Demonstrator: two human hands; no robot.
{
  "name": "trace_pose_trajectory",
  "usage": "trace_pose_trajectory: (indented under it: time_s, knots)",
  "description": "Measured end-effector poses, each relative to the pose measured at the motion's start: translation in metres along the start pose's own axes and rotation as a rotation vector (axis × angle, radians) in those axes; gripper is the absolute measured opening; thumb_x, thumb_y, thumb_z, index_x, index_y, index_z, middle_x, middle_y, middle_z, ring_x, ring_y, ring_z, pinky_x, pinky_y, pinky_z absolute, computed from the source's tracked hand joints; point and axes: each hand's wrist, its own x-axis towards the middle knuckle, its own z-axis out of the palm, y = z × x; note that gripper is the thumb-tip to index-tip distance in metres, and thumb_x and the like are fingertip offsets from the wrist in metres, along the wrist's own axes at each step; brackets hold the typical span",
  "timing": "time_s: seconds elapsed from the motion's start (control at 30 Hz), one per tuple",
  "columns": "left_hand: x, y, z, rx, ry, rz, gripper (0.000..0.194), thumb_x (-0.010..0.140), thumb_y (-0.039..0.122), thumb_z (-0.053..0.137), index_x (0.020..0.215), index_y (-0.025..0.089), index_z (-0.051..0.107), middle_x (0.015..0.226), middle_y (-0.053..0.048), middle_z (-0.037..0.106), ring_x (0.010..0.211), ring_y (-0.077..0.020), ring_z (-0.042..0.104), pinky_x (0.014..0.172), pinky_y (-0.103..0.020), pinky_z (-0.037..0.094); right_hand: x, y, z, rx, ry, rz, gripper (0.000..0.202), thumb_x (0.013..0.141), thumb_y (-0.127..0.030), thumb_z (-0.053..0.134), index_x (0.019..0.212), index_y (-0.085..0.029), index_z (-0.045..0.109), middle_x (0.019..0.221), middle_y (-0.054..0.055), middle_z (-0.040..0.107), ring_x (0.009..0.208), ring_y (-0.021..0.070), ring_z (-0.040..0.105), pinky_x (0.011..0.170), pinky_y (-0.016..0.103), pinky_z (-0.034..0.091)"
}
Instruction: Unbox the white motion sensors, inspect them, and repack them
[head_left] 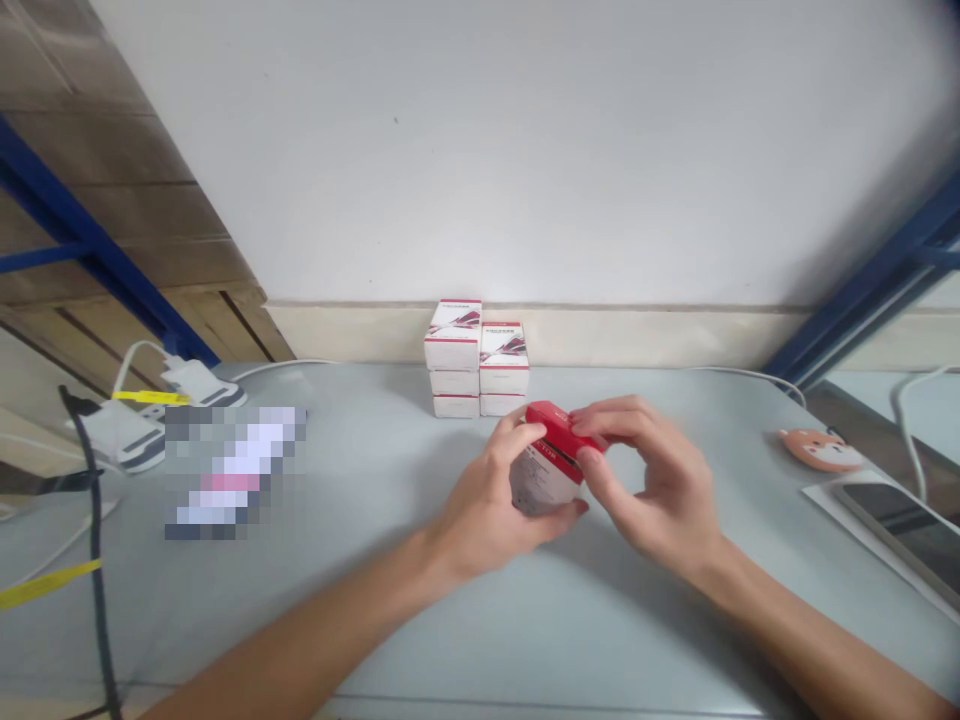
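Observation:
A small white box with a red top flap [546,478] is held up between both hands, tilted, over the table's middle. My left hand [491,500] is wrapped round its left side and underside, thumb and fingers closed on it. My right hand [652,480] pinches the red flap at the box's upper right between thumb and fingers. Just behind, two side-by-side stacks of similar white and red boxes stand near the wall; the left stack [454,350] is taller than the right stack [505,360].
On the grey table [360,620], a pixelated flat object [236,475] lies left, near white power strips [135,435] and cables. At right are an orange animal-faced item [821,449] and a phone [896,520]. Blue metal bars flank both sides.

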Motion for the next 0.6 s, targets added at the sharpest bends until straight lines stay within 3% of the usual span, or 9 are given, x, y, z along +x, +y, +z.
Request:
trace_pose_trajectory:
  time_s: [0.1, 0.23, 0.37, 0.6]
  knots:
    - [0.001, 0.002, -0.001, 0.014, -0.011, -0.005, 0.082, 0.082, 0.021, 0.085, 0.146, 0.035, 0.036, 0.145, -0.013, 0.055, 0.124, -0.0285, 0.066, 0.098, -0.048, 0.061, 0.001, -0.001, 0.001, -0.032, 0.024, -0.064, 0.022, 0.092, -0.007, 0.067, 0.106, -0.023, 0.071, 0.102, 0.006, 0.072, 0.092, 0.0193, 0.072, 0.076, 0.033, 0.059]
    - [0.002, 0.001, -0.002, 0.025, -0.006, 0.062, 0.08, 0.083, 0.02, 0.084, 0.145, 0.034, 0.036, 0.142, -0.013, 0.055, 0.127, -0.0278, 0.064, 0.099, -0.049, 0.06, 0.0, 0.0, 0.0, -0.036, -0.038, -0.134, 0.019, 0.092, -0.008, 0.067, 0.104, -0.021, 0.07, 0.108, 0.008, 0.07, 0.094, 0.0206, 0.073, 0.078, 0.035, 0.06]
    - [0.001, -0.001, -0.002, 0.022, -0.032, 0.006, 0.078, 0.083, 0.022, 0.085, 0.144, 0.035, 0.039, 0.144, -0.012, 0.052, 0.126, -0.0279, 0.065, 0.102, -0.05, 0.059, -0.001, 0.004, -0.002, -0.047, -0.063, -0.114, 0.02, 0.093, -0.008, 0.065, 0.107, -0.021, 0.068, 0.111, 0.01, 0.069, 0.099, 0.022, 0.073, 0.08, 0.036, 0.06]
    - [0.006, 0.005, -0.003, -0.035, -0.053, -0.056, 0.073, 0.082, 0.02, 0.085, 0.142, 0.035, 0.045, 0.143, -0.01, 0.055, 0.128, -0.0275, 0.062, 0.106, -0.048, 0.056, -0.003, 0.016, -0.004, -0.084, -0.05, -0.226, 0.029, 0.093, -0.006, 0.063, 0.116, -0.021, 0.067, 0.115, 0.011, 0.068, 0.101, 0.0237, 0.073, 0.08, 0.038, 0.061]
